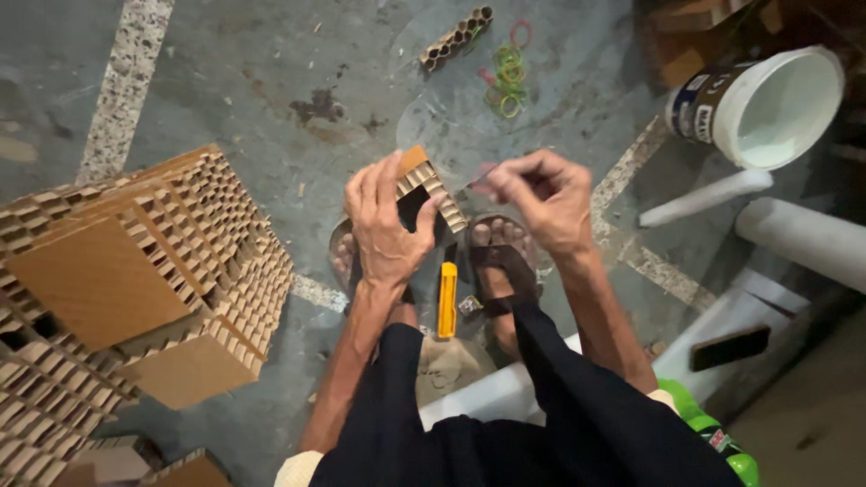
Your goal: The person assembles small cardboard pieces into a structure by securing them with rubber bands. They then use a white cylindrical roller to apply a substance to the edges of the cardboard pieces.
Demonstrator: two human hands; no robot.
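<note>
Honeycomb cardboard piece (pixel 431 185) was held above the sandalled feet (pixel 501 257), gripped by the left hand (pixel 386 225) with fingers clamped round it. The right hand (pixel 541 194) was raised just beside it, fingertips pinched together — on what could not be told. The step was judged to be binding or trimming; a steady grip would be called for next. Counted: one yellow utility knife (pixel 446 299) on the floor, one white bucket (pixel 767 108), one scatter of rubber bands (pixel 508 77), one cardboard strip (pixel 456 38) — and stacked honeycomb blocks (pixel 135 289) at the left.

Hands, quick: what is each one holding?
Left hand: closed on a small honeycomb cardboard block.
Right hand: fingers pinched together; what they hold cannot be told.
</note>
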